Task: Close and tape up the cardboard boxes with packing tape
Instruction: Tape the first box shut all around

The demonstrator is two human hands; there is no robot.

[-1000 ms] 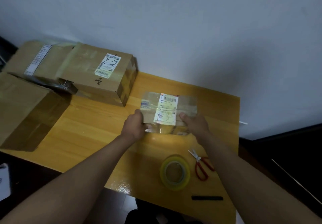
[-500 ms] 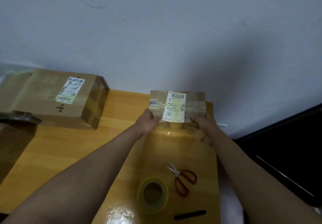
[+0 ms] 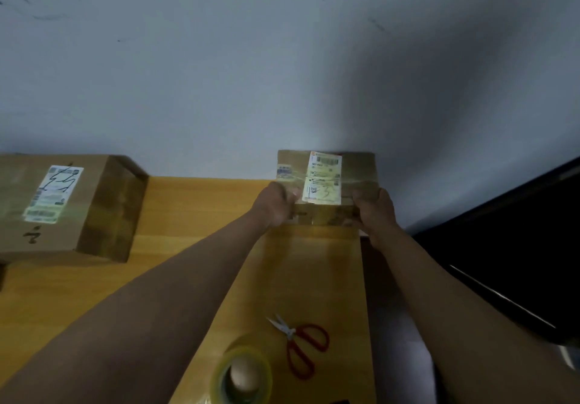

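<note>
Bench (image 3: 194,246) by wall | my left hand (image 3: 274,204) and right hand (image 3: 375,212) grip small box (image 3: 361,171) at far corner | it could fall off.

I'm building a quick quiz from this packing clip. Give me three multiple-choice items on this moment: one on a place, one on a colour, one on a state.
1. Where are the scissors lying?
A. On top of the large box
B. On the table, right of the tape roll
C. In the person's right hand

2. What colour are the scissors' handles?
A. Red
B. Blue
C. Black

3. How is the small box being handled?
A. It sits untouched
B. One hand presses its top
C. Both hands grip its sides

Answers:
1. B: they rest on the wooden table just right of the tape roll.
2. A: both loops are red.
3. C: the left hand and right hand each hold one side of it, at the table's far right corner.
</note>
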